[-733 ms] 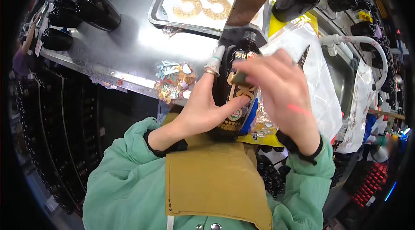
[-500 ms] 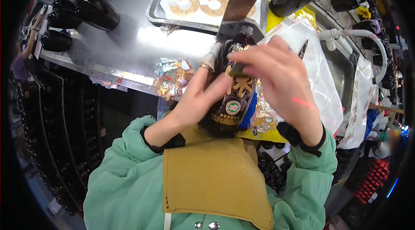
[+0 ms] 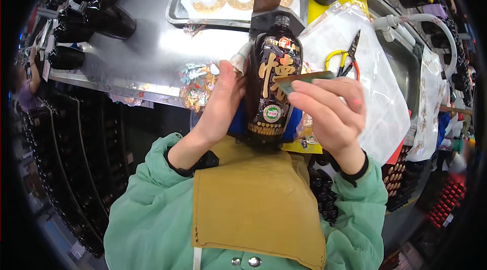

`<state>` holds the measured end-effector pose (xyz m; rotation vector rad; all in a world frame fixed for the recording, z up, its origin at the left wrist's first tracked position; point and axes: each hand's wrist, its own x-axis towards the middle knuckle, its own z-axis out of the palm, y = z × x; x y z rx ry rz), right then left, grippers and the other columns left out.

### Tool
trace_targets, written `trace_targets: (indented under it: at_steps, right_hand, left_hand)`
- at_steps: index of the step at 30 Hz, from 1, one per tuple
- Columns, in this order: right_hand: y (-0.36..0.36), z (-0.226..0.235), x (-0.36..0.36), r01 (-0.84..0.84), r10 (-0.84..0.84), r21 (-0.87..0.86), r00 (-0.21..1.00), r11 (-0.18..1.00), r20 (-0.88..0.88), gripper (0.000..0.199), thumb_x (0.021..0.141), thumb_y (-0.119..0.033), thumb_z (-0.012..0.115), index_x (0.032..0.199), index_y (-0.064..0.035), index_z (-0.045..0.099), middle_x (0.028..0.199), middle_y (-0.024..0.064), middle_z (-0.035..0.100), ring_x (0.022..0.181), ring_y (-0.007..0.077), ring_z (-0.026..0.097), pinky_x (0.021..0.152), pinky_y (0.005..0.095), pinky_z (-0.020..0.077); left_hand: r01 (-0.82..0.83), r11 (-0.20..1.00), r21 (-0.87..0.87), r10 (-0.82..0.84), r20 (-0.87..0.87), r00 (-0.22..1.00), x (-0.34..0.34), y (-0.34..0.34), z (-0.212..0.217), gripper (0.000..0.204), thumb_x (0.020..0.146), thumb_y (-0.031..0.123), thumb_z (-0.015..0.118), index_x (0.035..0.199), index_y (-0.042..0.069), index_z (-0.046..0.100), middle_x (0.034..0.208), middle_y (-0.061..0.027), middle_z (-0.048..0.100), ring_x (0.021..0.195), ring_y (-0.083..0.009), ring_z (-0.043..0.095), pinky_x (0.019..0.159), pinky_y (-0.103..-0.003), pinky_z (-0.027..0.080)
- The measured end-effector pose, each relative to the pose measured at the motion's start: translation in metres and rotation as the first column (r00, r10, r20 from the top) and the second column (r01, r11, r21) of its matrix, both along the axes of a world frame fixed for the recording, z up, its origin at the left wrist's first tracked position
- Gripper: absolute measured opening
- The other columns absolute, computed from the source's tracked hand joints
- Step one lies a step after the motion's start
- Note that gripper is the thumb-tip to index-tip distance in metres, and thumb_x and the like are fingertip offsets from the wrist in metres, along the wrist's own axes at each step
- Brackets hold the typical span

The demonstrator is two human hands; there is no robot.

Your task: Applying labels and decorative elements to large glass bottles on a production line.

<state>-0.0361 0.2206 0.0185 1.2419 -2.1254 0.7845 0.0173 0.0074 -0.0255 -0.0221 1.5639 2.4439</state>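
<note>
A dark glossy bottle (image 3: pixel 276 79) with raised gold characters and a round green-and-white emblem leans away from me at the center, neck at the far end. My left hand (image 3: pixel 219 105) lies along its left side, thumb raised off the glass. White wrapping covers a fingertip there, and the other fingers are partly hidden. Between the thumb and fingers of my right hand (image 3: pixel 332 110) is a thin flat scraper (image 3: pixel 304 78), greenish with a brown edge. It is held over the right part of the gold lettering; whether it touches the glass I cannot tell.
A metal tray (image 3: pixel 178 16) bears gold C-shaped pieces on white sheets. Left of the bottle lies a heap of foil scraps (image 3: pixel 195 87). Yellow-and-red-handled scissors (image 3: pixel 347 59) rest on white plastic sheeting (image 3: pixel 375 97). More dark bottles (image 3: pixel 109 19) stand at the left; a sink (image 3: pixel 401 67) is at the right.
My right hand has moved down and right off the bottle's upper face, uncovering the lettering and the scissors. My left thumb has lifted away from the front of the bottle.
</note>
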Motion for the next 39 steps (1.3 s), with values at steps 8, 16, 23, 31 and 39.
trace_targets:
  at_steps: [8,16,23,31,39]
  right_hand:
    - [-0.030,-0.008,0.016,0.438,0.092,-0.412,0.588,0.799,0.804,0.026,0.086,0.004,0.071,0.111,0.0010,0.066,0.087,0.0110,0.069,0.066,0.0225,0.063,0.065,0.0307,0.0522]
    - [-0.021,-0.024,0.011,0.548,0.053,-0.444,0.587,0.708,0.808,0.021,0.097,-0.002,0.063,0.117,0.0019,0.064,0.094,0.0064,0.064,0.086,0.0061,0.058,0.075,0.0217,0.0459]
    - [-0.009,-0.038,-0.023,0.568,-0.048,-0.330,0.549,0.754,0.835,0.014,0.101,-0.005,0.056,0.113,0.0007,0.061,0.087,0.0030,0.062,0.079,0.0062,0.057,0.069,0.0209,0.0443]
    - [-0.044,-0.032,-0.026,0.552,0.185,-0.256,0.181,0.793,0.966,0.038,0.091,-0.024,0.079,0.118,-0.0037,0.063,0.077,-0.0086,0.039,0.071,0.0016,0.038,0.062,0.0185,0.0313]
    - [-0.047,-0.035,-0.027,0.597,0.255,-0.293,0.150,0.747,0.955,0.035,0.092,-0.023,0.078,0.117,-0.0034,0.064,0.078,-0.0086,0.041,0.072,0.0018,0.040,0.063,0.0184,0.0317]
  left_hand:
    - [-0.088,0.989,0.120,0.081,0.061,0.995,-0.011,0.004,0.010,0.059,0.112,0.038,0.037,0.155,-0.002,0.030,0.147,-0.0143,0.050,0.133,-0.0198,0.052,0.111,-0.035,0.042]
    - [-0.157,0.985,0.078,0.147,0.121,0.982,-0.022,0.007,0.007,0.063,0.103,0.017,0.061,0.154,-0.004,0.030,0.142,-0.0125,0.053,0.128,-0.0164,0.053,0.108,-0.033,0.044]
    - [-0.204,0.943,-0.262,0.200,-0.043,0.979,-0.044,0.011,0.002,0.068,0.095,0.021,0.073,0.146,-0.008,0.039,0.137,-0.0173,0.056,0.125,-0.0195,0.056,0.106,-0.034,0.045]
    - [-0.218,0.965,-0.143,0.224,0.026,0.974,-0.051,0.011,0.015,0.056,0.097,0.018,0.069,0.142,-0.005,0.044,0.129,-0.0125,0.061,0.117,-0.0159,0.059,0.099,-0.031,0.049]
    - [-0.231,0.973,0.028,0.226,0.121,0.967,-0.052,0.009,0.012,0.053,0.100,0.016,0.064,0.145,-0.004,0.043,0.130,-0.0111,0.060,0.117,-0.0161,0.059,0.100,-0.031,0.049]
